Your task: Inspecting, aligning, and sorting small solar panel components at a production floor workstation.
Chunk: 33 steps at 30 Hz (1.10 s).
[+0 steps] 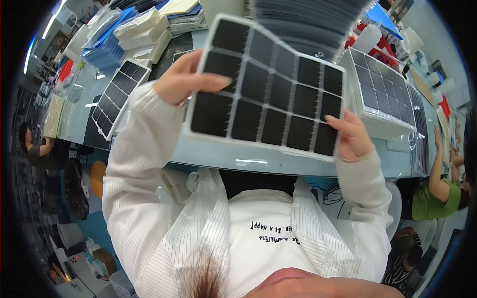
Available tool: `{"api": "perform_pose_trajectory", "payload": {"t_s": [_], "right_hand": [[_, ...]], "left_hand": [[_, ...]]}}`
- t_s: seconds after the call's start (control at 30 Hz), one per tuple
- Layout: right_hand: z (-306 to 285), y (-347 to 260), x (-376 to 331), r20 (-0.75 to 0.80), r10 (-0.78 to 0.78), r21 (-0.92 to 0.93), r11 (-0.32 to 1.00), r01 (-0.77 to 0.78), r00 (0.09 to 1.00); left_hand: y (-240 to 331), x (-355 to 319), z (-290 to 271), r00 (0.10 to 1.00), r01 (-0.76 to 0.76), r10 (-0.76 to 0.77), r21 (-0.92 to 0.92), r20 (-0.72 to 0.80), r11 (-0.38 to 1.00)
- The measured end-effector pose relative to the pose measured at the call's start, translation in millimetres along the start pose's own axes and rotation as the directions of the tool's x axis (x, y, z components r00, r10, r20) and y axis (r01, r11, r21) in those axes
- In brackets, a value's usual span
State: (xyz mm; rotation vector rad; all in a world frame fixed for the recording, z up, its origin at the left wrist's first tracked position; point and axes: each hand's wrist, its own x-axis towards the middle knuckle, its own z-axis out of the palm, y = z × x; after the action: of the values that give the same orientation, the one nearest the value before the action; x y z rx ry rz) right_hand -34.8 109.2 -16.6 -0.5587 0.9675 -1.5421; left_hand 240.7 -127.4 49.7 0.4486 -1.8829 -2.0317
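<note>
Both my hands hold up a white-edged sheet of black square pads [276,89] above the table. The pads sit in a grid with pale lines between them, and the sheet bends a little along its top edge. My left hand [186,79] pinches its left edge, thumb lying over the front. At the lower right edge, my right hand [354,134] grips it with the thumb on the front; most of the other fingers are hidden behind. A stack of similar sheets [382,87] stands on the right, and a smaller pile of such sheets [119,97] lies on the left.
The glass-topped table [238,158] runs across in front of me. At the back rises a tall stack of dark sheets [303,30]. Wrapped white packs [141,35] and blue sheets [107,47] are heaped at the back left. On the far right a person in green [437,196] works nearby.
</note>
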Motion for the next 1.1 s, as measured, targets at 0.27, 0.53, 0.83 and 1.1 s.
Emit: {"api": "perform_pose_trajectory", "payload": {"t_s": [0.27, 0.53, 0.83, 1.1], "right_hand": [[-8.7, 93.4, 72.5, 0.223, -0.431, -0.311, 0.819, 0.483, 0.874], [20.2, 112.1, 71.0, 0.255, -0.433, -0.342, 0.796, 0.499, 0.865], [10.4, 119.3, 67.1, 0.286, -0.444, -0.555, 0.646, 0.525, 0.849], [65.8, 72.9, 115.1, 0.348, -0.276, -0.506, 0.749, 0.428, 0.896]], "left_hand": [[-77.7, -68.8, -46.9, 0.947, -0.075, 0.214, 0.485, -0.239, 0.871], [-112.8, -95.4, -84.1, 0.911, 0.019, 0.245, 0.628, -0.331, 0.778], [-116.3, -97.4, -102.5, 0.94, -0.079, 0.213, 0.435, -0.268, 0.897], [-95.1, -127.8, -113.3, 0.884, -0.086, 0.18, 0.228, -0.43, 0.97]]}}
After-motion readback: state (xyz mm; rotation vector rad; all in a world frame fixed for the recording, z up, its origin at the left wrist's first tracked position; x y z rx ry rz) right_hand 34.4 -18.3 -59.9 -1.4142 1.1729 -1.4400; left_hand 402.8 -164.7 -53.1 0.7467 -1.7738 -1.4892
